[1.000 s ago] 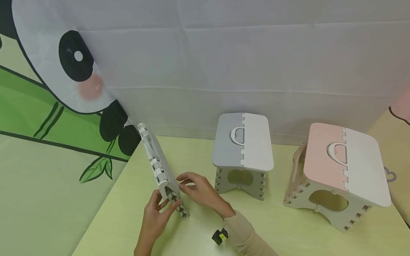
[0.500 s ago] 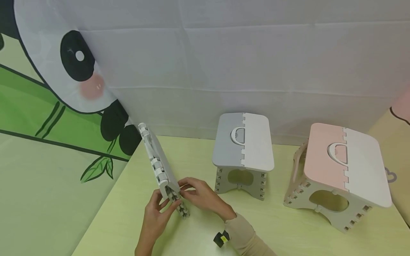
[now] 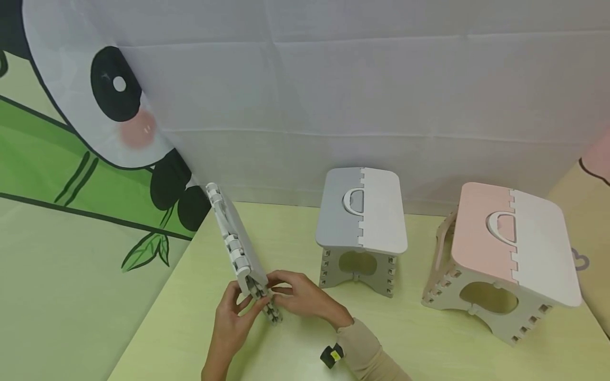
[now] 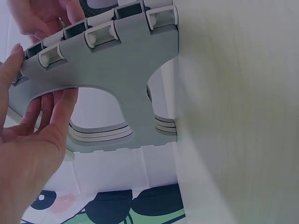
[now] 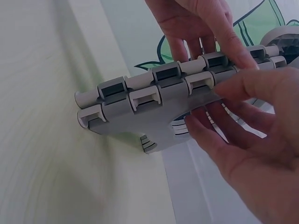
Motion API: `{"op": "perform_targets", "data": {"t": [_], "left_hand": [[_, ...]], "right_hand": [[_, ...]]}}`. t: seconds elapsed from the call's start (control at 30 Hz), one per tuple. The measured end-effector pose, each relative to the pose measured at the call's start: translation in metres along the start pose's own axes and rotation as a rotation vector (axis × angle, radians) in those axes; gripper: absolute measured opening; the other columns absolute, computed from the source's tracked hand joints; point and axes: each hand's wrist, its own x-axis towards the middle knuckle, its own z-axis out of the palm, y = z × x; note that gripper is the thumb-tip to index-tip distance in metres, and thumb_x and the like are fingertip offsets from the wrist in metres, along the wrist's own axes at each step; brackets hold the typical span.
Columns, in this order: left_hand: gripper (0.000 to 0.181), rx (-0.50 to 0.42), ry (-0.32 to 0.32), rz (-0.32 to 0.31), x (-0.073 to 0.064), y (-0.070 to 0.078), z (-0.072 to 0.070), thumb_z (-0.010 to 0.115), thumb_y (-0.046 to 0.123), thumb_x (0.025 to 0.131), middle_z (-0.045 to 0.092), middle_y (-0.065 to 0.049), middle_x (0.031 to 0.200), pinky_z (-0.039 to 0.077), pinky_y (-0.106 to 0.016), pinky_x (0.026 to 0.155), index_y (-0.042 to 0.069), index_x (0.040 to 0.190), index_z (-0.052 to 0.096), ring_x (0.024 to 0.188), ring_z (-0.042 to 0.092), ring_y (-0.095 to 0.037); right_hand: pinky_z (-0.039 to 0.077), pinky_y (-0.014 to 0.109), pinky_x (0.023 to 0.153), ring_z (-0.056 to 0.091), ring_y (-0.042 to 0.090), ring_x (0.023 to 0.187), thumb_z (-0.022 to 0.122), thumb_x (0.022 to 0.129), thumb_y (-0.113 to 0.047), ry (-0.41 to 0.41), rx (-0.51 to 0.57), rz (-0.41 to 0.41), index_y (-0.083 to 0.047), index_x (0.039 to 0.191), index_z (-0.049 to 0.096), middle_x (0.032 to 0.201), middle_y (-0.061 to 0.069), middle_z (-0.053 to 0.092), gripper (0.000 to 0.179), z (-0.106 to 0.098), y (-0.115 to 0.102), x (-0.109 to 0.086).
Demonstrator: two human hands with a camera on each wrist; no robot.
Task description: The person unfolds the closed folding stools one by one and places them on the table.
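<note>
A folded step stool [image 3: 240, 233] stands on edge at the left of the table in the head view, its light hinges facing up. My left hand [image 3: 230, 323] grips its near end; in the left wrist view those fingers [image 4: 63, 109] curl into the oval cutout of the grey leg panel [image 4: 133, 60], with the thumb at the hinged edge. From the opposite side my right hand [image 3: 305, 297] pinches the same end. The right wrist view has the right thumb [image 5: 238, 87] on the hinges and the fingers reaching in at the cutout.
An unfolded stool with a blue-grey and white top [image 3: 381, 211] stands behind and right of the hands. Further right is a larger pink and white stool [image 3: 543, 243]. A pale cloth backdrop [image 3: 310, 95] hangs behind the table [image 3: 281, 227].
The right hand has slid slightly toward me along the stool's near end, and its fingers have closed in on the panel. The left hand and all stools stay in place.
</note>
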Motion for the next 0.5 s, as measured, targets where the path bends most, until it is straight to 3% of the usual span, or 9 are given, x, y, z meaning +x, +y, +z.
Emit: {"op": "perform_targets", "data": {"t": [0.27, 0.5], "left_hand": [[0.048, 0.022, 0.006, 0.017, -0.0003, -0.0005, -0.0011, 0.082, -0.011, 0.081, 0.061, -0.004, 0.125, 0.055, -0.026, 0.094, -0.004, 0.121, 0.057, 0.12, 0.06, -0.006], [0.045, 0.024, 0.021, 0.038, -0.0009, 0.0009, 0.0001, 0.082, -0.009, 0.081, 0.062, -0.002, 0.12, 0.056, -0.026, 0.094, -0.001, 0.119, 0.059, 0.118, 0.06, -0.01]], "right_hand": [[0.046, 0.032, 0.111, 0.056, 0.012, 0.125, 0.065, 0.095, 0.006, -0.025, 0.025, -0.045, -0.007, 0.137, 0.058, 0.133, 0.004, 0.061, 0.045, 0.0, 0.0065, 0.0001], [0.047, 0.032, 0.11, 0.057, 0.014, 0.124, 0.068, 0.094, 0.003, 0.001, 0.038, -0.086, -0.007, 0.134, 0.06, 0.132, 0.006, 0.061, 0.042, 0.0035, 0.0108, 0.0008]]}}
